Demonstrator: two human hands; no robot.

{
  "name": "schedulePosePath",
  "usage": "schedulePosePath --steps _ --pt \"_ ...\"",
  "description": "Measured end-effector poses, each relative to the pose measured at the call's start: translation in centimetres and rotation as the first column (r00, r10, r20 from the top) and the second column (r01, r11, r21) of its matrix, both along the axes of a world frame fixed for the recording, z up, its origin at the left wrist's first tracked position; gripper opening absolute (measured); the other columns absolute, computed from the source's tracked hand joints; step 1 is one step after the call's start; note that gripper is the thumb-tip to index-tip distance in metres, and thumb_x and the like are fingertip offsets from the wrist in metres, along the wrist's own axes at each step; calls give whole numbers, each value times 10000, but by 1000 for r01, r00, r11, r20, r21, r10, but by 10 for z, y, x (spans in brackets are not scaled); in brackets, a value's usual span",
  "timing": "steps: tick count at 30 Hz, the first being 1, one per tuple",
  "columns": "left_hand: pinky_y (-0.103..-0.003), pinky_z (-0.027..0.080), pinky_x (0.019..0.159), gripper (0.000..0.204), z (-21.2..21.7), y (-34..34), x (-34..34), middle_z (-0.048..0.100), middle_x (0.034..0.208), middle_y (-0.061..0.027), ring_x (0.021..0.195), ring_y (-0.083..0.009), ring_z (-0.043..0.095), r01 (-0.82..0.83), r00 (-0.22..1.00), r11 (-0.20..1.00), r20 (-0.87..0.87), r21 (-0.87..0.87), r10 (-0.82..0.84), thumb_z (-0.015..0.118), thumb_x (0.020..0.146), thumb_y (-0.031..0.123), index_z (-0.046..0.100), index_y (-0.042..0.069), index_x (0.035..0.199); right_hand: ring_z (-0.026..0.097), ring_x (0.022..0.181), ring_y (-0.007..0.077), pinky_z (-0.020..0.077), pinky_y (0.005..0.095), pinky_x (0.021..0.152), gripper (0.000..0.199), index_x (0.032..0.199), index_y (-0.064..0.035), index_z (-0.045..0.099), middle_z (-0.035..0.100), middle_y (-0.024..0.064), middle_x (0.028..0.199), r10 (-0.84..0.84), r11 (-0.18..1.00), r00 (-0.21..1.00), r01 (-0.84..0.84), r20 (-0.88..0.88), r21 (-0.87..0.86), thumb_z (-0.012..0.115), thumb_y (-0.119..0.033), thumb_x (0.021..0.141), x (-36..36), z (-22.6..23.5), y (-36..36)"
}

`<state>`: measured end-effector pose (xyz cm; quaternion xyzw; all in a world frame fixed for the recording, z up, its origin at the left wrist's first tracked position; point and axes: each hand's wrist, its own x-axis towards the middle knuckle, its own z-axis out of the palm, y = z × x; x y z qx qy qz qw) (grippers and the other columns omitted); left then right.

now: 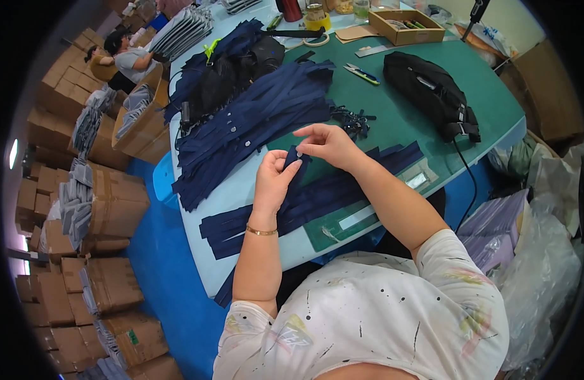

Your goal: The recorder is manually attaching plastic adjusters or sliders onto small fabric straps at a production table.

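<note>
Over the near part of the table, my left hand [276,180] is closed on a navy fabric strip [294,156], which looks like zipper tape. My right hand [330,147] pinches at the same strip's upper end with thumb and finger; a tiny pale bit shows there, too small to name. Below my hands lies a row of similar navy strips [241,225], laid lengthwise along the table's near edge. A larger heap of navy strips [260,114] spreads beyond my left hand. Just past my right hand sits a small pile of black parts [352,120].
Thread snips [361,74], a black bag [428,92] with a cord, and a wooden tray [406,31] lie on the green mat [488,82]. Cardboard boxes [118,199] stack up at left, near a blue bin [166,180]. Plastic-wrapped bundles [495,231] stand at right. Other people [130,60] are far left.
</note>
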<state>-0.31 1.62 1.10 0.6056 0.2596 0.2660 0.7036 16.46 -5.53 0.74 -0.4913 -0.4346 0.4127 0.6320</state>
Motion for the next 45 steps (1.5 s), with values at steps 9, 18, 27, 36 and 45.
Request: schedulePosePath --steps 9,18,27,36,45 --pt "-167 462 624 119 13 -3 0 639 841 -30 714 -54 587 42 999 999 34 -13 -42 593 882 71 562 1 972 596 805 74 472 225 712 312 1158 -41 581 664 61 918 16 1000 999 -15 -33 22 615 -84 851 -4 13 -5" --pt "-197 474 681 149 3 6 -7 646 905 -58 779 -84 606 52 996 998 70 31 -54 555 891 36 516 4 1031 573 826 80 443 215 654 266 1038 -40 612 596 11 901 -21 995 941 -12 337 97 688 -138 802 -11 3 -7" --pt "-217 500 719 155 2 -8 6 641 902 -95 844 -129 625 -18 996 1000 82 4 17 517 886 -28 473 -29 1034 605 741 111 481 238 623 175 909 10 634 629 48 819 29 998 998 -26 51 -63 687 -105 787 -15 -5 -1" --pt "-217 502 745 198 -15 2 -3 631 980 -81 851 -105 615 -7 999 1000 44 20 6 515 886 -21 514 -30 1084 589 755 76 488 217 710 204 1026 1 655 650 42 837 -29 997 988 39 153 -60 630 -101 851 -16 -5 2" --pt "-159 416 615 133 -5 -3 -3 621 820 -1 687 -26 529 -96 992 995 74 -35 99 553 897 57 570 -9 1010 575 791 77 461 216 703 226 1054 -66 669 631 17 869 -41 999 960 40 277 9 650 -74 829 -15 -8 1"
